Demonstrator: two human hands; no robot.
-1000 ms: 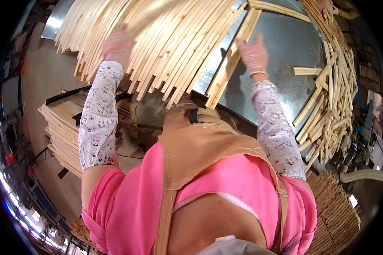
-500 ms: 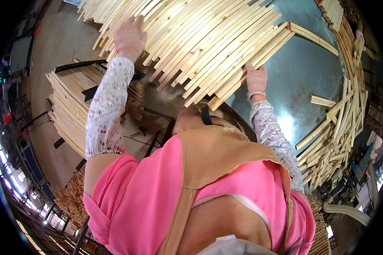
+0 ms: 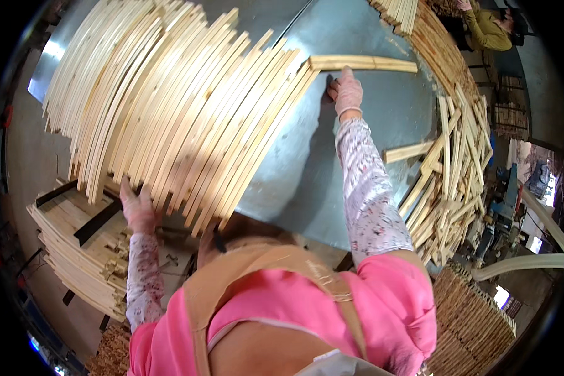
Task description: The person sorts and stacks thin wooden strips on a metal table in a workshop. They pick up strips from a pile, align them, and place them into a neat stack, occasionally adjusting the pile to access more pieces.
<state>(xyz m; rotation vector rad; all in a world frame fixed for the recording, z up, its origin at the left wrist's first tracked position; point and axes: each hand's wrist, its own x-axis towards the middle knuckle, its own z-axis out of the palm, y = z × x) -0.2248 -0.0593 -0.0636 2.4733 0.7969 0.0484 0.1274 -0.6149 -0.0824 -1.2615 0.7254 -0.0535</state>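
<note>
A wide row of pale wooden strips [image 3: 188, 119] lies side by side on a metal table [image 3: 294, 169], their ends uneven. My left hand [image 3: 138, 210], in a light pink glove, touches the near ends of the strips with its fingers apart, gripping none of them. Farther off, my right hand [image 3: 346, 94], gloved alike, reaches with its forefinger out to the near edge of a separate wooden strip [image 3: 373, 62]. That strip lies crosswise at the row's far right corner. The hand is not closed around it.
To the right lies a jumbled heap of wooden strips [image 3: 451, 169], with a short loose piece [image 3: 407, 151] beside it. Stacked boards [image 3: 75, 250] with dark metal bars stand at lower left. Another person [image 3: 492, 31] is at the far right. A pale hose [image 3: 523, 264] curves at right.
The view has turned, so the row appears farther left. My left hand has drawn back to the strips' near ends. My right hand has left the row's side and moved out to the crosswise strip.
</note>
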